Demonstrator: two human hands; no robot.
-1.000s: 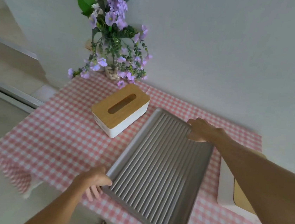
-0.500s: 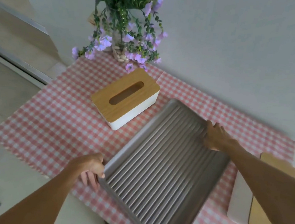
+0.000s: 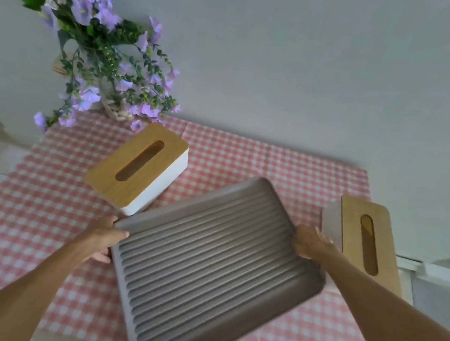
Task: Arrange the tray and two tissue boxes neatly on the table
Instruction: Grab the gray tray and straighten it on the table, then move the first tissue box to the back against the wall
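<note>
Both hands (image 3: 104, 236) (image 3: 309, 243) grip opposite edges of the tray (image 3: 207, 263).

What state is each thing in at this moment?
tray: empty, held at both sides, skewed on the table
left hand: gripping the tray's left edge
right hand: gripping the tray's right edge
left tissue box: upright, angled, no tissue showing
right tissue box: at the table's right edge, slot empty

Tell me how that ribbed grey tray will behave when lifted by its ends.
The tray probably stays stiff: held by left hand and right hand, it shows no sag. Its smooth rim may be slippery. It seems light for its size, since fingertips alone hold it.
</note>
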